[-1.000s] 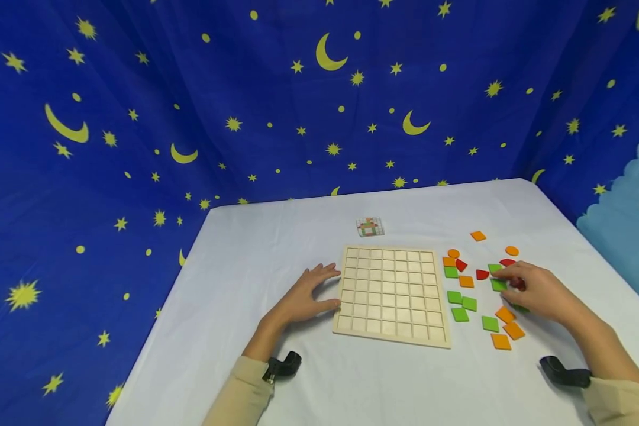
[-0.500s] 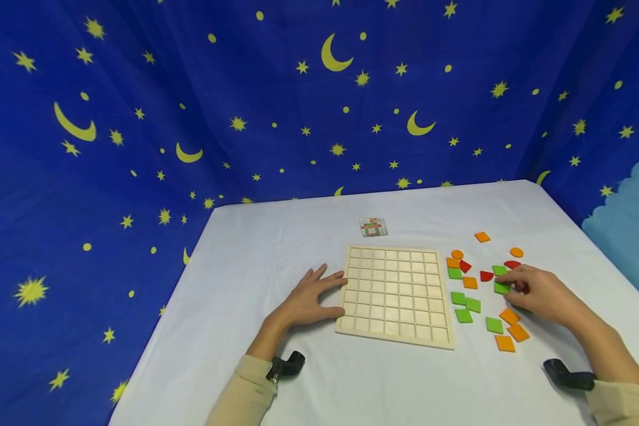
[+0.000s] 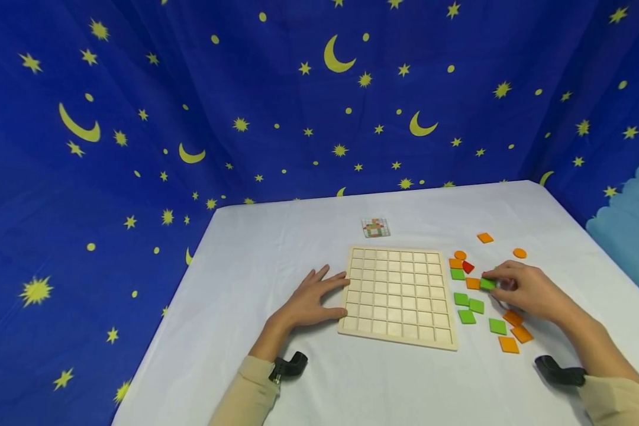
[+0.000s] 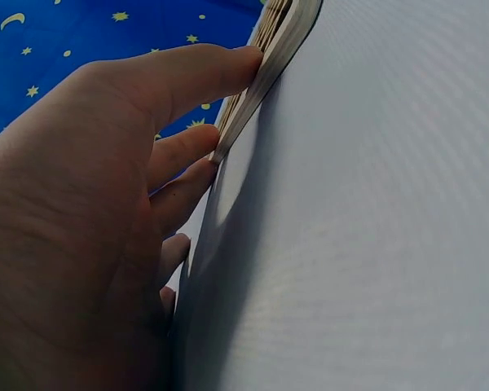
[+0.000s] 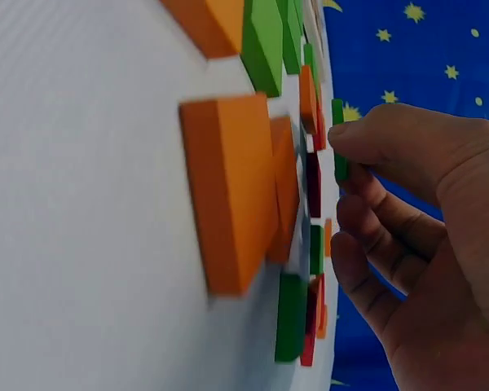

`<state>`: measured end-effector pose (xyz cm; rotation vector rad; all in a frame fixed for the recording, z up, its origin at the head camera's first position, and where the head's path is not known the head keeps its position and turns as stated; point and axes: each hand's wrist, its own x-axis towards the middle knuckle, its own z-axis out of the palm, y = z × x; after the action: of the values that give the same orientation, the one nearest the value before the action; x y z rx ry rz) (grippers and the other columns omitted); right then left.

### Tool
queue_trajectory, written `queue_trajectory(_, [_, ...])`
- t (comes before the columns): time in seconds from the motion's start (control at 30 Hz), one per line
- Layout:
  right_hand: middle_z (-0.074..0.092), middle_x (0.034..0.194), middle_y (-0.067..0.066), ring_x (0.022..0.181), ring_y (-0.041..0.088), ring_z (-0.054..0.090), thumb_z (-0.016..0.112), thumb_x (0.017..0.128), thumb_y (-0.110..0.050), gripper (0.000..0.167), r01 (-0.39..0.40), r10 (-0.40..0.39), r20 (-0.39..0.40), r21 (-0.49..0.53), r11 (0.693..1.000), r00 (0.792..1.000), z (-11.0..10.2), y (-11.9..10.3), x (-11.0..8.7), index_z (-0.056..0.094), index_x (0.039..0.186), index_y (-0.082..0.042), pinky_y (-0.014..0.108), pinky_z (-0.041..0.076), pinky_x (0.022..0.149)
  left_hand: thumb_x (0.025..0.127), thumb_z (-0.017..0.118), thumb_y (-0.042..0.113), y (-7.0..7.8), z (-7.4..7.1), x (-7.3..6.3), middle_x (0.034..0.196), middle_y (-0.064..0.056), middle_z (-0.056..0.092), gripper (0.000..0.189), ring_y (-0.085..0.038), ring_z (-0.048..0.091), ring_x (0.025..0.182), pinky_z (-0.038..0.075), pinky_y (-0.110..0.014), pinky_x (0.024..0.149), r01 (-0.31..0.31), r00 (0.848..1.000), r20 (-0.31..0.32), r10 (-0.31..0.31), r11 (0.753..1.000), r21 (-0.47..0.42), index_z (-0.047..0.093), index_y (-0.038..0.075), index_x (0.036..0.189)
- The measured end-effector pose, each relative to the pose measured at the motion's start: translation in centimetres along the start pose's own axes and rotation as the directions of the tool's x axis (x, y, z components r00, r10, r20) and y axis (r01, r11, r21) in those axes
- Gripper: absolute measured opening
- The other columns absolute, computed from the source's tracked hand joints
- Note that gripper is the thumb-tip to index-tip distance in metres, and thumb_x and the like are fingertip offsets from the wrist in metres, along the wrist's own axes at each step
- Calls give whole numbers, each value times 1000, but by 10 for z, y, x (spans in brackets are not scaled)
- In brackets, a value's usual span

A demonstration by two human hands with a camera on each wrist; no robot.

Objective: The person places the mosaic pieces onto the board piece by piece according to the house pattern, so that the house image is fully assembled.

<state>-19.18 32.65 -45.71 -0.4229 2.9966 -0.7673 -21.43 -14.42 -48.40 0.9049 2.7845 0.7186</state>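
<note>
Nearest us, off to the right of the board's [image 3: 398, 291] near corner, lie three orange tiles [image 3: 509, 345], squares with smooth, flat faces and thick, crisp edges; loose green tiles [image 3: 476, 306] of the same make are scattered between there and the board's right side. At the board's left, we see the left hand [image 3: 310, 300] with its fingers spread, thumb and index fingertip touching the rim, perhaps to steady it. The board itself is pale wood, a square of shallow cells divided by thin raised ribs. To its right, the right hand [image 3: 529, 289] pinches a green tile [image 3: 488, 284] between thumb and fingers, apparently lifted off the white-clothed surface [image 3: 277, 239]. We judge the step in hand to be picking out this piece; the next move calls, we think, for a light, level grip that clears its neighbours without nudging them. Farther off, right of the board, sit a red wedge [image 3: 468, 267] and two orange discs [image 3: 519, 253]. Behind the board lies a thin card [image 3: 376, 228] printed with a coloured grid pattern, and beyond everything hangs a softly creased blue curtain [image 3: 277, 77] with yellow moons and stars.
</note>
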Motion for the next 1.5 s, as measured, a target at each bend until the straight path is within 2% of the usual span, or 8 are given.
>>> queue_trajectory(0.17, [62, 98, 2, 77, 18, 50, 77, 81, -18, 35, 22, -22, -4, 9, 1000, 1000, 4, -7, 6, 71, 114, -6, 24, 46, 59, 82, 64, 61, -1, -1, 1, 151, 16, 33, 71, -22, 10, 145, 3, -44, 117, -11, 1000, -8, 11, 1000, 6, 47, 30, 143])
queue_trajectory(0.3, [63, 100, 3, 77, 18, 50, 77, 81, -18, 34, 36, -36, -14, 19, 999, 999, 6, -13, 9, 72, 113, -8, 23, 46, 58, 82, 63, 61, -1, 0, 2, 151, 15, 34, 70, -23, 11, 145, 4, -46, 117, -26, 999, -27, 27, 1000, 14, 48, 29, 143])
queue_trajectory(0.6, [62, 103, 3, 78, 18, 50, 77, 81, -20, 34, 63, -63, -6, 13, 998, 998, 14, -29, 15, 72, 114, -10, 26, 45, 62, 82, 62, 63, 0, 2, 0, 150, 17, 33, 71, -21, 10, 145, 2, -42, 117, -8, 1000, -15, 9, 1000, 14, 47, 31, 143])
queue_trajectory(0.83, [61, 99, -1, 72, 16, 48, 76, 82, -19, 29, 101, -101, -1, 15, 995, 995, 20, -40, 24, 73, 111, -13, 25, 40, 58, 82, 62, 63, -2, 1, 1, 150, 18, 32, 71, -21, 10, 145, 1, -42, 117, -15, 1000, -15, 15, 1000, 27, 47, 31, 143])
queue_trajectory(1.13, [62, 104, 3, 76, 16, 49, 76, 83, -18, 30, 143, -144, 42, 30, 989, 989, 25, -53, 32, 73, 112, -12, 28, 41, 61, 82, 61, 64, -1, 4, 2, 151, 18, 31, 71, -20, 8, 145, 1, -40, 117, -8, 1000, -1, 8, 1000, 24, 45, 33, 144])
queue_trajectory(1.27, [62, 103, 0, 77, 15, 49, 76, 82, -17, 29, 175, -175, 39, 7, 984, 984, 31, -58, 37, 73, 111, -12, 29, 43, 64, 82, 60, 64, 1, 5, 2, 151, 18, 31, 72, -20, 9, 145, 2, -41, 117, -12, 1000, 8, 11, 999, 34, 45, 32, 144])
queue_trajectory(1.5, [60, 99, -5, 76, 14, 49, 75, 82, -16, 31, 202, -203, 54, 36, 979, 978, 38, -70, 48, 73, 112, -11, 28, 41, 62, 83, 61, 63, 2, 4, 1, 151, 17, 31, 71, -20, 9, 145, 2, -41, 117, -1, 1000, 3, 1, 999, 34, 45, 32, 145])
